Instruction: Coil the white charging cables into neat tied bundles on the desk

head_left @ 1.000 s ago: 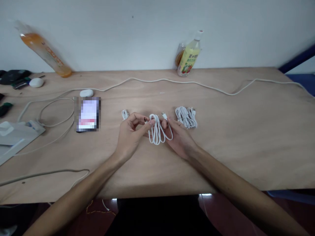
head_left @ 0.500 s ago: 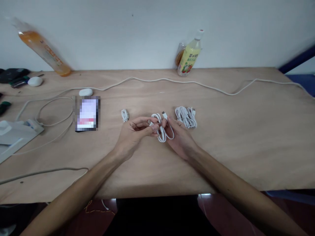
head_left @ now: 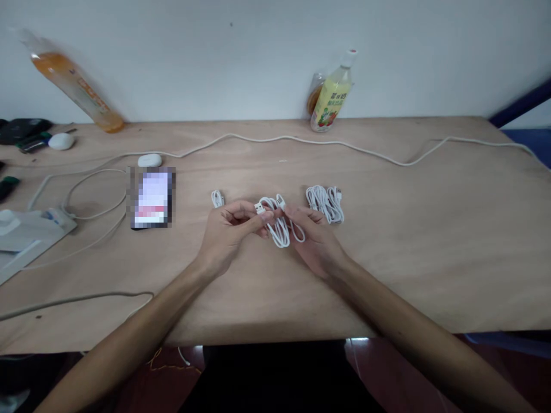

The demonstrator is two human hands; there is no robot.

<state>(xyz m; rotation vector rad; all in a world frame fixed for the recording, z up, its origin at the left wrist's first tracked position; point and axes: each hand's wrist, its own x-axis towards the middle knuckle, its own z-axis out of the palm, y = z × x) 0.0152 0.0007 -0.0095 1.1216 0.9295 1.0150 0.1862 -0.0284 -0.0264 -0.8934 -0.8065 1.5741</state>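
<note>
Both my hands meet over the middle of the wooden table [head_left: 387, 252]. My left hand [head_left: 228, 232] pinches the plug end of a looped white cable [head_left: 280, 228], and my right hand [head_left: 314, 241] grips the same cable's loops from the other side. The loops hang between my fingers just above the table. A bundled white cable [head_left: 325, 203] lies right of my right hand. A small coiled white cable [head_left: 217, 199] lies just beyond my left hand.
A phone [head_left: 151, 198] lies left of the hands, with a white earbud case [head_left: 150, 160] behind it. A long white cord [head_left: 344, 146] runs across the back. Two drink bottles [head_left: 331, 94] [head_left: 77, 86] lean on the wall. Papers and cords crowd the left edge.
The hands have drawn the cable's loops tighter and shorter, and the left hand has shifted its pinch onto the plug end. Both hands stayed in place.
</note>
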